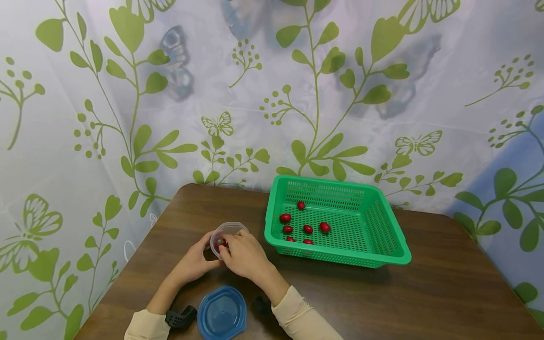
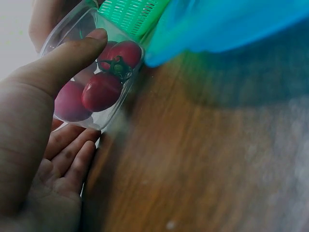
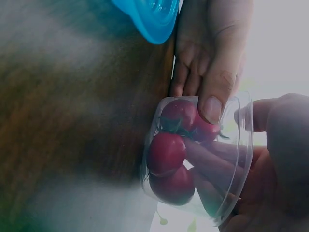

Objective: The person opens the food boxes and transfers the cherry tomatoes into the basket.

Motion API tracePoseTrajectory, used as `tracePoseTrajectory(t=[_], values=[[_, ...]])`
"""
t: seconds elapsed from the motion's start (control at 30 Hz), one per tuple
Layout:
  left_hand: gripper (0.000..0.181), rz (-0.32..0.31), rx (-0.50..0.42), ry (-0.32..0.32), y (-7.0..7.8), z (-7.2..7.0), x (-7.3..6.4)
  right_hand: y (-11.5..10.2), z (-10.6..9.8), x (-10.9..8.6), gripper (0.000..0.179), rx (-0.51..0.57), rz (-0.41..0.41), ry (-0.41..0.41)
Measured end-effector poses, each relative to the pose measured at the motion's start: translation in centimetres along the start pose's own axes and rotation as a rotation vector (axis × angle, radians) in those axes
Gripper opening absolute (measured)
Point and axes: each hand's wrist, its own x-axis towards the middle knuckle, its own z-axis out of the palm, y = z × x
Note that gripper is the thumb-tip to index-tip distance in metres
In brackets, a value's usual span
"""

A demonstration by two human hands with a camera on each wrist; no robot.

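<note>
My left hand (image 1: pixel 197 259) holds a small clear plastic container (image 1: pixel 229 227) tilted, its thumb lying along the wall. Red cherry tomatoes (image 2: pixel 102 92), some with green stems, lie inside. My right hand (image 1: pixel 245 255) reaches in over the rim. In the right wrist view, its fingers (image 3: pixel 217 162) extend straight to the tomatoes (image 3: pixel 166 153), while its thumb stays apart near the rim. Close to my forearms, a blue lid (image 1: pixel 222 312) lies on the table.
A green slotted basket (image 1: pixel 337 257) stands right of my hands, with several cherry tomatoes (image 1: pixel 325 227) towards its left side. The brown wooden table (image 1: pixel 408 302) reaches back to a patterned curtain (image 1: pixel 238 104). Black wrist straps (image 1: pixel 181 317) sit below my hands.
</note>
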Motion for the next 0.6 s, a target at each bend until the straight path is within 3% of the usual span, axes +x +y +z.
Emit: tracePoseTrajectory(t=[0.37, 0.6], values=[[0.086, -0.058, 0.015, -0.018, -0.05, 0.03, 0.0, 0.48, -0.29, 0.07, 0.035, 0.22, 0.052, 0.0], [0.086, -0.067, -0.013, -0.024, -0.06, 0.03, -0.11, 0.62, -0.42, 0.08, 0.035, 0.247, 0.043, 0.003]])
